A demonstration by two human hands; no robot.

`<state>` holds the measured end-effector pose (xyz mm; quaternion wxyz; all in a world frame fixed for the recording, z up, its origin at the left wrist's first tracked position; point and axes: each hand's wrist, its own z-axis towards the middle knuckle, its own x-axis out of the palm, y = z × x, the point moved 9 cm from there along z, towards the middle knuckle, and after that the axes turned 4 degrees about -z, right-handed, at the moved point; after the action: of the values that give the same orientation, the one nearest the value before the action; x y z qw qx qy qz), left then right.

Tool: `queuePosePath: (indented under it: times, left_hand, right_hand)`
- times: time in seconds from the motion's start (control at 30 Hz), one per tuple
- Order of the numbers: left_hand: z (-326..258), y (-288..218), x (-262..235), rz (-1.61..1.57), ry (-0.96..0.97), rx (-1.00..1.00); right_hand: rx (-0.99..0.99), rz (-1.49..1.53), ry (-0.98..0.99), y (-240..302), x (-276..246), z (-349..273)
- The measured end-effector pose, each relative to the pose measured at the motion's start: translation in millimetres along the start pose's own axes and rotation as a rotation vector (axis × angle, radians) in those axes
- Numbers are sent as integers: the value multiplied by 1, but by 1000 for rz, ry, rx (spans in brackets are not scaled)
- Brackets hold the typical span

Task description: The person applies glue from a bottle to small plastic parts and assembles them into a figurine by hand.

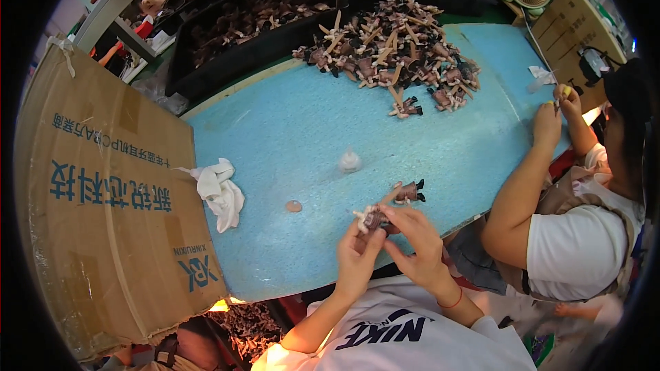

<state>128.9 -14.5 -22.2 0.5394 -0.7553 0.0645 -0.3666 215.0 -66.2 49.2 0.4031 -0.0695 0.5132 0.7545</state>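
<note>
Blue foam-topped table (295,130), workshop setting. At lower centre, the left hand (357,257) and right hand (419,244) both pinch one small brown figurine (375,218). A single figurine (409,192) lies just beside it; a large heap (395,48) waits at upper centre, so most appears unhandled.

Both forearms enter from lower edge, converging at centre. Left hand (357,257) raised, fingers curled inward, thumb up. Right hand (416,244) just beside it, fingers bent toward the left fingertips. Thin red band on right wrist (450,300).
</note>
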Motion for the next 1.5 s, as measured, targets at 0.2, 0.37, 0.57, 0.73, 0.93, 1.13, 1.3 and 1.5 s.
queuePosePath:
  times: [0.2, 0.37, 0.57, 0.73, 0.93, 1.13, 1.3, 1.5]
  left_hand:
    - [-15, -9, -31, -141, -142, -41]
    - [-31, -41, -59, 53, -221, 69]
    - [-42, -55, -74, 80, -261, 156]
    - [-43, -54, -73, 64, -238, 140]
    - [-41, -54, -76, 65, -233, 145]
    - [-40, -56, -72, 42, -242, 144]
    - [-38, -53, -66, 63, -211, 149]
    - [-38, -55, -64, 64, -217, 141]
  right_hand:
    - [-42, 14, -85, -5, -23, 14]
    - [291, 246, 8, -52, -1, 58]
    - [125, -36, 72, -58, 42, 85]
    - [121, -142, 170, -63, 55, 83]
    - [324, 530, 19, -66, 40, 70]
    - [431, 652, -74, -54, 18, 49]
    - [347, 602, -297, -43, -3, 36]
    - [296, 701, -356, -37, -14, 27]
